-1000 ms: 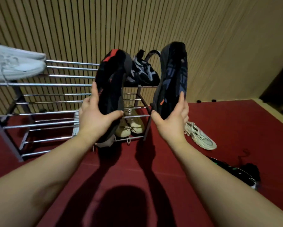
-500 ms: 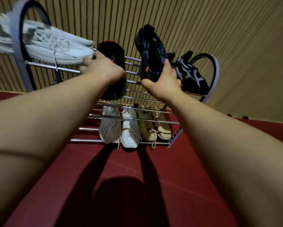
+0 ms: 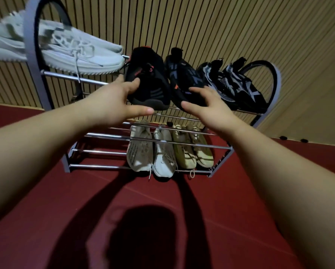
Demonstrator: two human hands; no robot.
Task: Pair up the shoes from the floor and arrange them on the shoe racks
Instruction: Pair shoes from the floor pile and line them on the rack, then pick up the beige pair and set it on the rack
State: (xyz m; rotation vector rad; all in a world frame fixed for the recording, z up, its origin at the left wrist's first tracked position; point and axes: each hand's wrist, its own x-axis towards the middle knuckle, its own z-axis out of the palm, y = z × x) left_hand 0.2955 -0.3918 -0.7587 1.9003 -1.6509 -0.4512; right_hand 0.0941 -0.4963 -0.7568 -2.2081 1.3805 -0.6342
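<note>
left hand [image 3: 114, 101]: your fingers lie over the upper of the black shoe [image 3: 151, 78] and your thumb reaches under the front of its sole; the hand is cupped narrowly round the toe and holds it
right hand [image 3: 211, 107]: your fingers curl over the toe of the dark blue shoe [image 3: 186, 76] with the thumb under its tip; the hand holds that toe
black shoe: red marks at the heel and laces; it sits on the top shelf [image 3: 65, 76] of the shoe rack [image 3: 32, 61], at 12 o'clock of your view, toe towards you and past the front rail
dark blue shoe: orange mark on its side; same shelf, just beside the black shoe at its 3 o'clock, toe towards you
white sneakers [image 3: 81, 55]: a pair on the top shelf at 9 o'clock of the black shoe, toes pointing to 3 o'clock; blurred at the far end
black-and-white pair [image 3: 234, 84]: on the top shelf at 3 o'clock of the dark blue shoe, beside the rack's arched end
lower shelf [image 3: 104, 135]: four shoes side by side at 6 o'clock of your hands; from 9 to 3 o'clock, a beige knit shoe [image 3: 140, 150], a white shoe [image 3: 163, 156] and an olive pair [image 3: 193, 152], toes towards you
floor [image 3: 230, 200]: red; the rack stands on it against the slatted wall [image 3: 201, 26]
</note>
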